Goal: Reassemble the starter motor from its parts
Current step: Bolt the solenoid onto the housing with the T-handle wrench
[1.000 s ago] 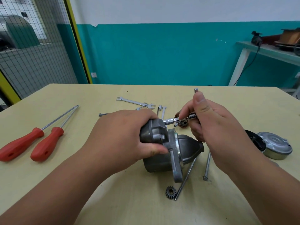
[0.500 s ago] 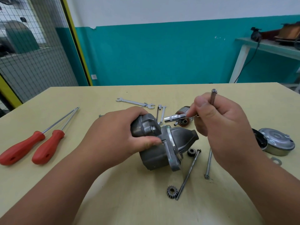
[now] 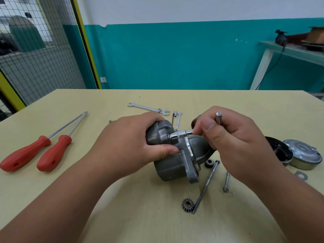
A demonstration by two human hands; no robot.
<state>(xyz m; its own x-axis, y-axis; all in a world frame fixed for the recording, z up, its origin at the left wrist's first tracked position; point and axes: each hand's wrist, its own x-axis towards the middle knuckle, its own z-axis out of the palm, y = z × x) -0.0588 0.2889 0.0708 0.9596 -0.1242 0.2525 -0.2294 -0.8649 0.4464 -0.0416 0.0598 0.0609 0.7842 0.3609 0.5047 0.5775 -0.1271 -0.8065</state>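
Observation:
The grey starter motor housing [image 3: 172, 165] lies tilted on the table [image 3: 122, 216] in the middle. My left hand [image 3: 129, 146] grips its rear cap from the left, thumb across the front. My right hand [image 3: 235, 141] holds a chrome socket wrench [image 3: 180, 134], whose socket end sits against the housing's top; the handle tip [image 3: 218, 117] sticks up between the fingers. Two small gears [image 3: 188, 205] [image 3: 209, 163], two long bolts [image 3: 206, 186] [image 3: 226, 181] and a washer [image 3: 301, 175] lie beside the housing. The copper armature [image 3: 194, 122] is mostly hidden behind my right hand.
Two red-handled screwdrivers [image 3: 40, 153] lie at the left. An open-ended spanner [image 3: 149, 108] and a smaller wrench [image 3: 178, 120] lie behind the housing. A round metal end cover [image 3: 303, 156] and a dark brush plate [image 3: 278, 148] sit at the right.
My left hand has tipped the housing up and turned it. The wrench's socket, held clear above it before, now sits on the housing's top. A second gear has come into sight.

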